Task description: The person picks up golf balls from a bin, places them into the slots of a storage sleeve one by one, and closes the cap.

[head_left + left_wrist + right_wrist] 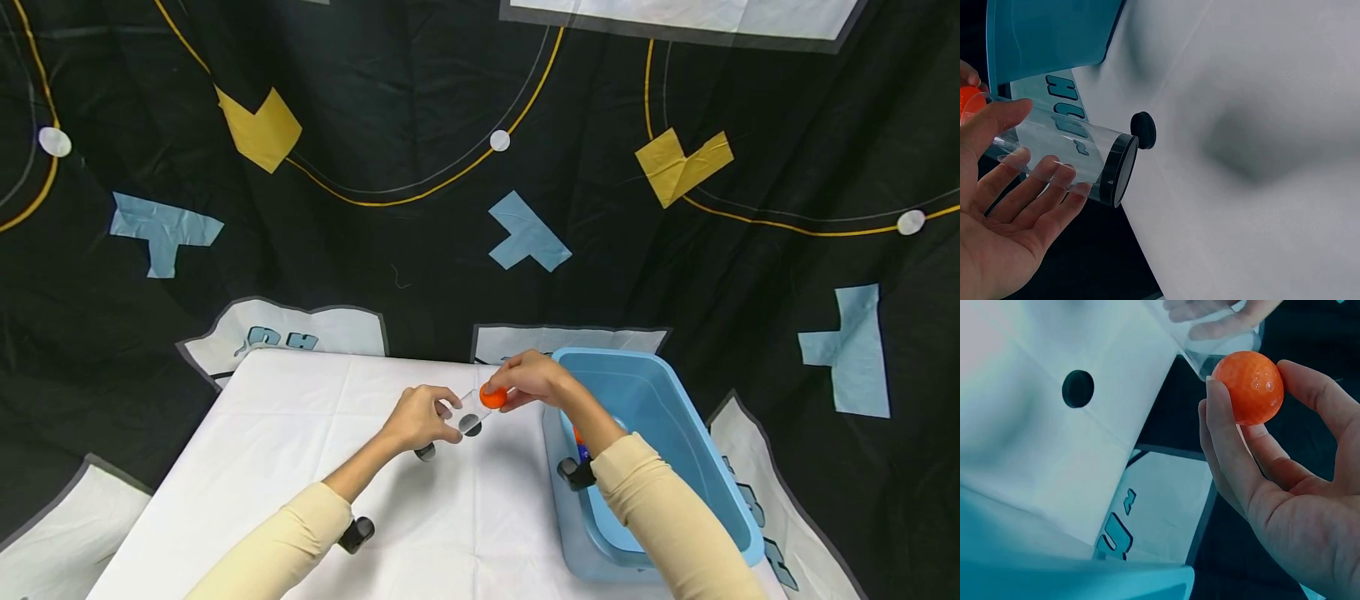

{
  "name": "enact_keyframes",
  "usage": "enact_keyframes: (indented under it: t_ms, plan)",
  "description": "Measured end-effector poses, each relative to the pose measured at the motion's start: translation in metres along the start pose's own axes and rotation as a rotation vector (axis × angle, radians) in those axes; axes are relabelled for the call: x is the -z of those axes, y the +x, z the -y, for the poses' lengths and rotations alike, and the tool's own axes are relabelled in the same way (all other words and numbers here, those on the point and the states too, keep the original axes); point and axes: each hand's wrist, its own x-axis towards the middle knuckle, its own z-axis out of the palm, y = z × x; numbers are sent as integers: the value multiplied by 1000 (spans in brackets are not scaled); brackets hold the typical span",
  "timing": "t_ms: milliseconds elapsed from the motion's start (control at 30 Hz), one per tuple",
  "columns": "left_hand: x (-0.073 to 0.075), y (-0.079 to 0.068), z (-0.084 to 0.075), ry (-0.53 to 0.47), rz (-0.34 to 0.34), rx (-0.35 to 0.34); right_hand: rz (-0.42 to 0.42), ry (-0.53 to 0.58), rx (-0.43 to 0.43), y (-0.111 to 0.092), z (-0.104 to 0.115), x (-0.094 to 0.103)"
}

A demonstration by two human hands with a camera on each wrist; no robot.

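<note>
My left hand (420, 419) grips a clear plastic tube (1063, 134) with a black end cap (1117, 170), tilted above the table. Thumb on one side and fingers on the other hold its wall. Between the thumb and fingertips of my right hand (531, 377) is an orange golf ball (1250, 387), right at the tube's uncapped end. A black round lid (1077, 389) lies on the white table beneath the tube.
To the right, a blue plastic bin (652, 400) stands on the white table (300, 417), under my right forearm. Something orange and blue (581, 446) shows inside it. A black curtain (337, 275) with tape marks hangs behind.
</note>
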Motion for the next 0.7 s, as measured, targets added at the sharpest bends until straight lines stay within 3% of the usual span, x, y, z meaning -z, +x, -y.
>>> enact_keyframes:
  t_ms: [700]
  plan:
    - [1, 0, -6, -5, -4, -12, -17, -2, 21, 5, -5, -12]
